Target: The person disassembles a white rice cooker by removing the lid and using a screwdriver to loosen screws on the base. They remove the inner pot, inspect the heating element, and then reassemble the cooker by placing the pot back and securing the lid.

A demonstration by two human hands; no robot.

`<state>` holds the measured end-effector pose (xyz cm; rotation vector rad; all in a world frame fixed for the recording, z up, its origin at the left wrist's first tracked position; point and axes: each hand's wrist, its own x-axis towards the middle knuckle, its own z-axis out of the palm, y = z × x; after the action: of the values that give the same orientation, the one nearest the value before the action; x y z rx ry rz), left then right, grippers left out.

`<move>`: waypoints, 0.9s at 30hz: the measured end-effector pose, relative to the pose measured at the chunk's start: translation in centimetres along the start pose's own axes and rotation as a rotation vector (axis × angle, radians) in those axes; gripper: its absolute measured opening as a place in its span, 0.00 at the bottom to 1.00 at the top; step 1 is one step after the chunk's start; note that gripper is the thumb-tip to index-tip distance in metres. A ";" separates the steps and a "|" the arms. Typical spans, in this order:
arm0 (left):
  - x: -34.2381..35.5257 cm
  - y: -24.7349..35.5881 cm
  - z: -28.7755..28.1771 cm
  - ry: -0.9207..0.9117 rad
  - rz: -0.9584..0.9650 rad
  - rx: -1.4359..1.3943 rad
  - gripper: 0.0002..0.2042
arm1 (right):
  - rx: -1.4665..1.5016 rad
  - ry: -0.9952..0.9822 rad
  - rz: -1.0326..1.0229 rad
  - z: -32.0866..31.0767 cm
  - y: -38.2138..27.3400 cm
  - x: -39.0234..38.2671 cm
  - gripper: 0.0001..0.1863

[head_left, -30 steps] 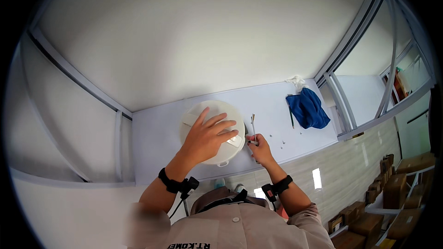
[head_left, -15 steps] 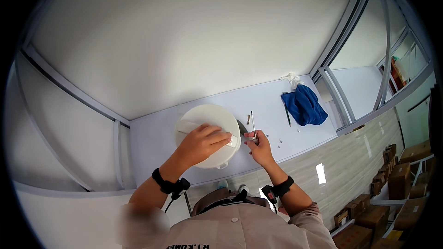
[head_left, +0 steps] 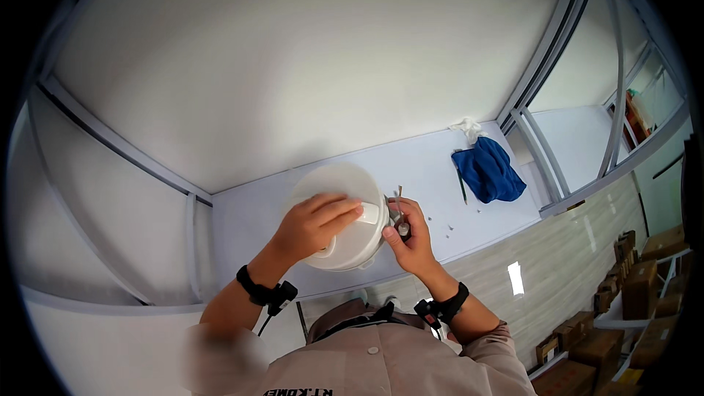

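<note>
A round white lidded appliance (head_left: 352, 255) that looks like a rice cooker stands on the white table, tilted slightly. My left hand (head_left: 312, 226) lies across its top, fingers together and curled over the raised white handle (head_left: 369, 213). At the appliance's right side is my right hand (head_left: 412, 238), its fingers wrapped round a screwdriver (head_left: 403, 228). The screwdriver's thin shaft points away from me, and its tip is hard to make out. My right thumb and fingertips touch or nearly touch the appliance's side wall.
Small screw-like bits (head_left: 449, 232) are scattered on the table (head_left: 249, 249) to the right. Farther right lie a dark green pencil-like stick (head_left: 461, 185), a blue cloth (head_left: 490, 170) and a crumpled white tissue (head_left: 468, 129). A pale wall rises behind; metal frames stand at both sides.
My right hand has moved in against the appliance's right side with the screwdriver. The appliance has tipped and turned a little under my left hand, which has shifted slightly left.
</note>
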<state>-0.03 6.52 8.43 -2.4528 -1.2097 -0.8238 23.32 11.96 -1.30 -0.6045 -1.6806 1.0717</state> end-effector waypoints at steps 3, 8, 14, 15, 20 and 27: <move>-0.7 -1.2 -1.6 0.081 -0.105 0.002 0.16 | 0.011 -0.047 0.020 -0.1 0.9 -0.3 0.18; -3.9 -3.4 -4.8 0.274 -0.358 -0.035 0.17 | 0.019 -0.145 0.137 0.1 0.2 -0.3 0.12; -7.3 -4.8 -6.2 0.498 -0.629 -0.219 0.22 | -0.001 -0.159 0.191 0.5 0.8 -0.7 0.11; -7.9 -5.2 -6.3 0.534 -0.697 -0.275 0.21 | 0.005 -0.159 0.205 0.5 0.7 -0.7 0.12; -10.8 -6.2 -5.7 0.686 -0.865 -0.408 0.17 | 0.026 -0.177 0.265 0.4 0.8 -0.6 0.13; -12.1 -5.1 -5.2 0.642 -0.920 -0.341 0.21 | 0.055 -0.177 0.338 0.6 1.0 -0.6 0.12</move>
<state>-11.88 -0.48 5.26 -1.4677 -1.9958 -1.9807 22.87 11.77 -2.54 -0.7968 -1.7314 1.4428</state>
